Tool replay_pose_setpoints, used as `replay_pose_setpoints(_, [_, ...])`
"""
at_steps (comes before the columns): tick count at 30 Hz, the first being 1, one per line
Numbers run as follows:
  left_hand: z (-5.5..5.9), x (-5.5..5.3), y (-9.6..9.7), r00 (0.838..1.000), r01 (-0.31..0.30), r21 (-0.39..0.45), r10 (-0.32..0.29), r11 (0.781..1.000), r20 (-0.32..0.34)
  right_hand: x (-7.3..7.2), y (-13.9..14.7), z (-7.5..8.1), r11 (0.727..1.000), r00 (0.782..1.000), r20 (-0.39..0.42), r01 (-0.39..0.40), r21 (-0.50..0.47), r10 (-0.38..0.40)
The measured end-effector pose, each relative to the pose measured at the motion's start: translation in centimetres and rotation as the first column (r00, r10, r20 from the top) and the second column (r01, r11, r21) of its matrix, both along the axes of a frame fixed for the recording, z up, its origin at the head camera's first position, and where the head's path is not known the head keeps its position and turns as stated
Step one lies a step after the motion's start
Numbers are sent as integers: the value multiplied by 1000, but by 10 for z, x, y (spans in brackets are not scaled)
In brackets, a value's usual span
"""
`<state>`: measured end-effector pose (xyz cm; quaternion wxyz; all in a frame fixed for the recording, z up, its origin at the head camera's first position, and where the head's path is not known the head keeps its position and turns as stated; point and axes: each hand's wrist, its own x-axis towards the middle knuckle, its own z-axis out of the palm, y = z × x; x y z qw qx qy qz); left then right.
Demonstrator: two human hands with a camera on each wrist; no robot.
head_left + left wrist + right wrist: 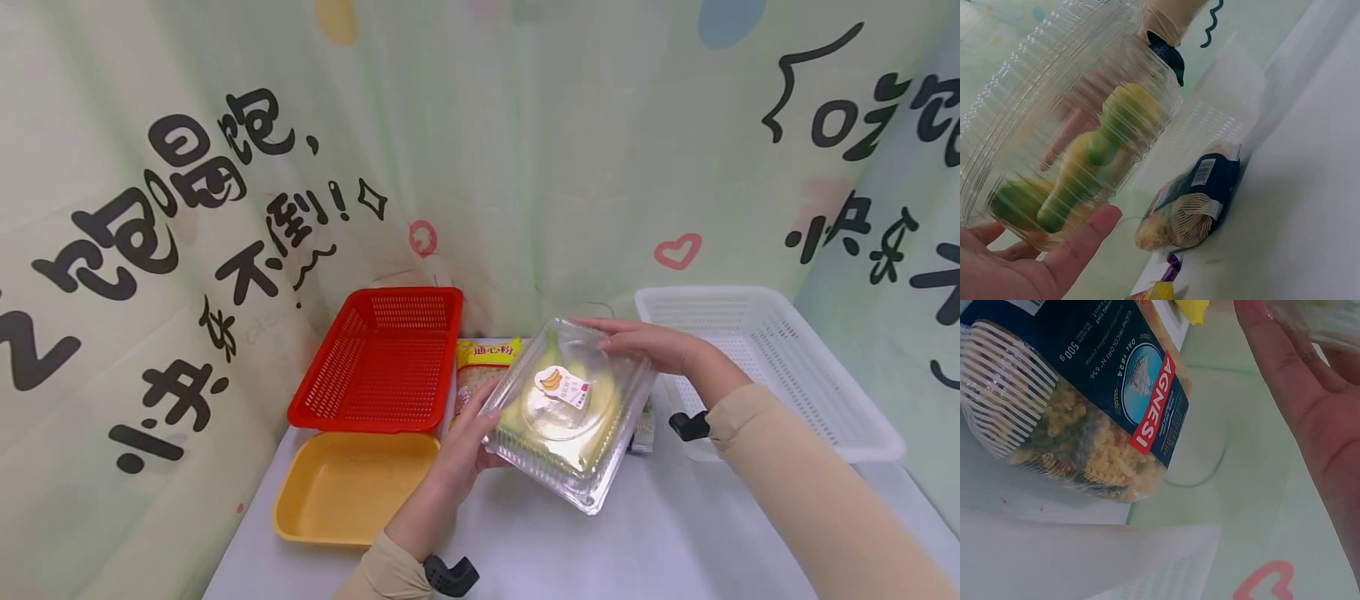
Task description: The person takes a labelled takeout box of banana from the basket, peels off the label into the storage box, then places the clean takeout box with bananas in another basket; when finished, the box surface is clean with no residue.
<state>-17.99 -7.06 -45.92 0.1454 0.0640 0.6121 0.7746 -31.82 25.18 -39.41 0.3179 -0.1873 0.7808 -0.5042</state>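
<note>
Between my two hands, above the table, a clear plastic clamshell box (553,425) is held tilted. Yellow-green bananas (1079,169) show through its walls, and a white label (561,387) with a banana picture sits on the lid. My left hand (459,454) grips the box at its lower left corner, thumb along the side in the left wrist view. At the upper right corner my right hand (651,343) holds it, fingers along the far edge and thumb on the lid. Behind the box stands a bag of Agnesi spiral pasta (1085,406), mostly hidden in the head view.
A red basket (375,412) stands at the back left, with a yellow tray (356,492) in front of it. To the right is a white basket (832,400). A yellow-topped pasta bag (486,354) lies behind my left hand. A printed curtain (540,167) encloses the table.
</note>
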Motion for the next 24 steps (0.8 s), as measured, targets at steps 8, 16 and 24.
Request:
replay_pose_setpoints(8, [1, -2, -3, 997, -79, 20, 79, 997, 17, 14, 1, -2, 994, 995, -47, 80, -69, -84])
replay_pose_setpoints(16, [2, -6, -8, 985, -171, 44, 171, 984, 3, 30, 3, -2, 972, 977, -27, 208, -106, -212])
replay_pose_setpoints(24, [6, -4, -11, 977, -200, 19, 201, 980, -76, 56, 1, -1, 915, 927, 5, 371, -155, -375])
